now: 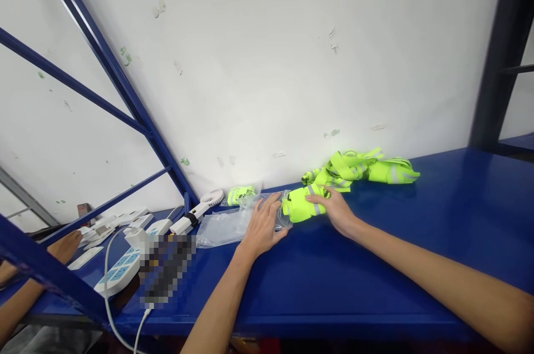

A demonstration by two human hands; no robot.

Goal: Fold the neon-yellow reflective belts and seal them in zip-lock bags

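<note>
A clear plastic bag (225, 227) lies flat on the blue tabletop. My left hand (262, 225) is at its mouth, thumb and fingers curved around the edge of the plastic. Just right of it, my right hand (336, 210) grips a folded bundle of neon-yellow reflective straps (303, 205) with grey bands. The bundle's left end meets the bag's mouth; whether it is inside, I cannot tell. Behind the right hand, against the wall, is a loose pile of the same reflective straps (354, 168). Another small bundle in clear plastic (241, 194) sits behind the bag.
A white handheld fan (200, 210) lies left of the bag. Beside it are a power strip (125, 265) with a plugged-in charger, white cables (107, 282) and a blurred-out dark object (169, 270). Past the blue rack post (142, 115), another person's hand (67, 245) is near white items.
</note>
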